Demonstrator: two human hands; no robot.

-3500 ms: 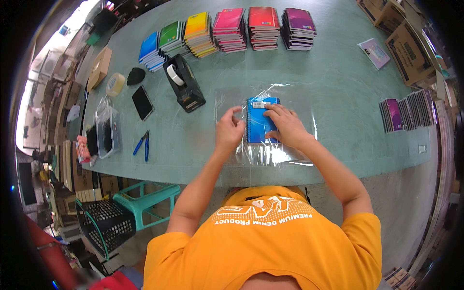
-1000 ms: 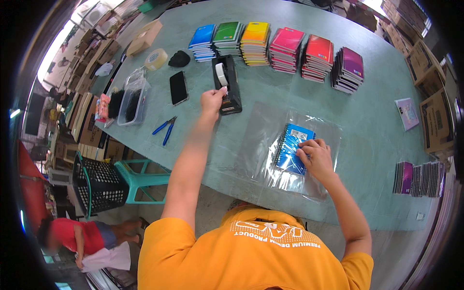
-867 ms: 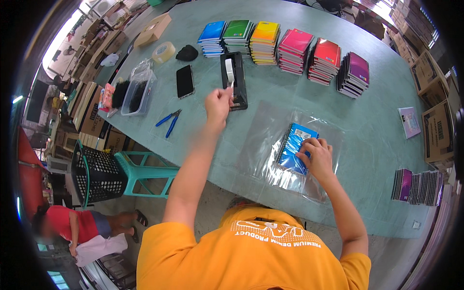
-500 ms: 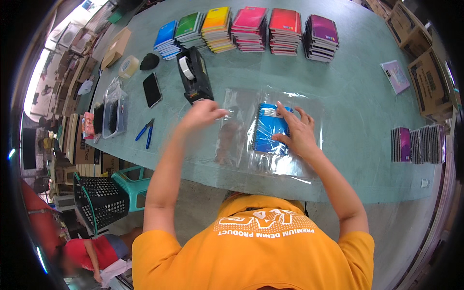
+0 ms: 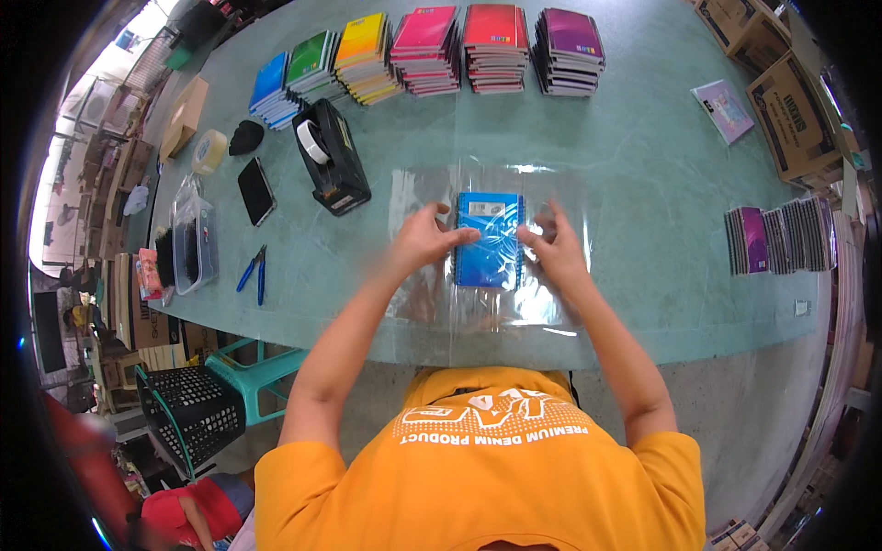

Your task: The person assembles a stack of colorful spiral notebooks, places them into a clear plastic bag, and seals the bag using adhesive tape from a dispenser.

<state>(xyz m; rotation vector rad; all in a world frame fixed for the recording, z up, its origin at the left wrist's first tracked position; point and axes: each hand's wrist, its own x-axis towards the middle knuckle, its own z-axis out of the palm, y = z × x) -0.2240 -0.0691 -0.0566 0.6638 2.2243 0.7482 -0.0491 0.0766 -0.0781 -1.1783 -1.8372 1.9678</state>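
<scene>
Notebook [image 5: 489,262], glossy blue, pale-labelled — on clear film [image 5: 551,315], left hand [image 5: 424,241], right hand [image 5: 559,250] alongside, grip released (both loosely spread)

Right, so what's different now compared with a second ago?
The left hand has left the tape dispenser and moved right and nearer the body, to the left side of the blue notebook. The right hand has drawn back from the cover to the notebook's right edge. The notebook remains on the clear plastic; the dispenser stays on the table.
</scene>
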